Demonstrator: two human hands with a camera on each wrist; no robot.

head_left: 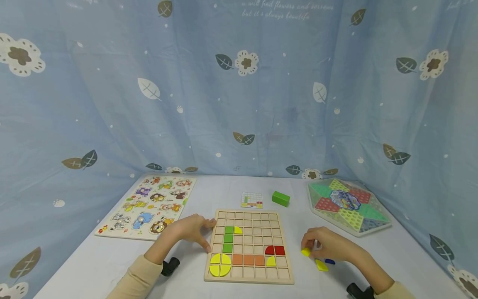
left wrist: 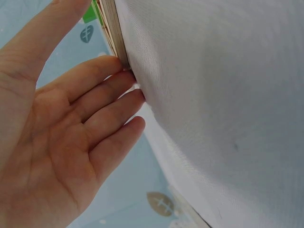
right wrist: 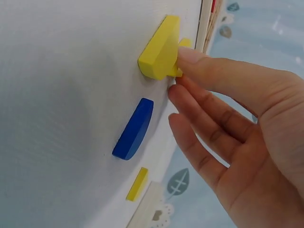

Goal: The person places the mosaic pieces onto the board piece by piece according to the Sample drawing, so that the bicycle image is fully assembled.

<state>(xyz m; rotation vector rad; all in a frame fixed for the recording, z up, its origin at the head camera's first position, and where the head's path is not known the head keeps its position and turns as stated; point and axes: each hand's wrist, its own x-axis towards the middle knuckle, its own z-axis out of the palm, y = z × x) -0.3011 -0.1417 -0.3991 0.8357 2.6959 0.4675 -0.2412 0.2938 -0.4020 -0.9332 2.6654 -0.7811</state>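
Note:
A wooden grid board (head_left: pixel 239 281) lies in the middle of the table in the head view. It holds green squares (head_left: pixel 228 238), orange squares (head_left: pixel 248 260), red pieces (head_left: pixel 279 250) and yellow quarter-circles (head_left: pixel 220 265). My left hand (head_left: pixel 192 228) touches the board's left edge with fairly straight fingers (left wrist: pixel 102 97). To the right of the board, my right hand (head_left: pixel 330 244) pinches a yellow piece (head_left: pixel 306 251) at the tabletop, its grip partly hidden behind the thumb. Beside that hand lie another yellow piece (right wrist: pixel 159 52), a blue piece (right wrist: pixel 134 128) and a farther yellow one (right wrist: pixel 137 184).
Behind the board are a small pattern card (head_left: pixel 252 199) and a green block (head_left: pixel 281 198). An animal puzzle board (head_left: pixel 128 207) lies at the left. A hexagonal checkers-style box (head_left: pixel 345 201) lies at the right. A blue printed curtain (head_left: pixel 239 104) hangs behind the table.

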